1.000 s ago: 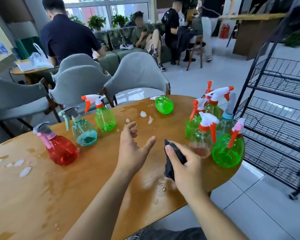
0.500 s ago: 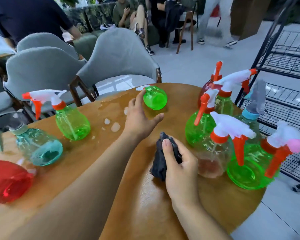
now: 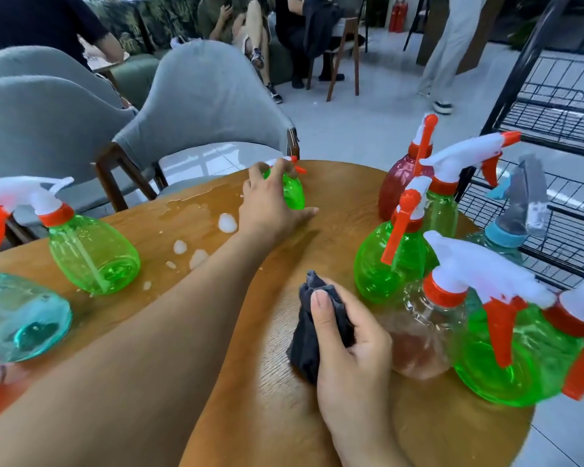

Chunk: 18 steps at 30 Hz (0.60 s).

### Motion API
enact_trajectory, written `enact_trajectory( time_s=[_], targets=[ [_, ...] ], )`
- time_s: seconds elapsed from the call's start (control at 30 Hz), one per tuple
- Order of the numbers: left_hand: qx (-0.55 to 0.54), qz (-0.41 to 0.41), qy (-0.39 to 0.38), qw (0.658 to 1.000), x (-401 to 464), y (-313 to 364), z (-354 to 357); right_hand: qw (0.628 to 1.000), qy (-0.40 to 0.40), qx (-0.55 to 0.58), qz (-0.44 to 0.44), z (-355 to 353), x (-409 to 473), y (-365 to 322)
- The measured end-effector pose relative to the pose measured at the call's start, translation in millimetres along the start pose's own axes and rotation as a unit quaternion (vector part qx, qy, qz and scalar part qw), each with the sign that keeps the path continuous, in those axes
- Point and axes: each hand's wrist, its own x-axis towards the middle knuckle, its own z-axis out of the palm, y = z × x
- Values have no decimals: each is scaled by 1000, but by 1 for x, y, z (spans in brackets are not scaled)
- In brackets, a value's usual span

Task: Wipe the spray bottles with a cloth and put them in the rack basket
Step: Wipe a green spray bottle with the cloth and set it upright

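Left hand [image 3: 267,203], upper centre: grip closing round the small green plastic spray bottle [image 3: 292,193] lying on the wooden bench [image 3: 250,416], apparently to fetch it for wiping. Right hand [image 3: 348,345], lower centre: grip clenched on the bunched dark cloth [image 3: 305,335], held ready.

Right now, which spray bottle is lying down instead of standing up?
The small green bottle at the table's far edge, under the left hand. It lies on its side; the others in clear view stand upright.
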Motion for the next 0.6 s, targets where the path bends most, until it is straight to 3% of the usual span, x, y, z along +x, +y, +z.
enact_trajectory(
  time_s=[0.27, 0.43, 0.53, 0.6],
  targets=[
    [-37, -93, 27, 995, -43, -11, -32, 1000, -25, -14, 11, -4, -10, -8],
    [-170, -107, 63, 978, -119, -16, -72, 999, -27, 4, 36, -4, -31, -20],
    [-287, -119, 115, 944, -175, -8, -101, 998, -31, 3, 52, 1, -53, -27],
    [-415, -159, 123, 887, -209, 2, -120, 997, -55, 2, 59, 4, -72, -33]
  ],
)
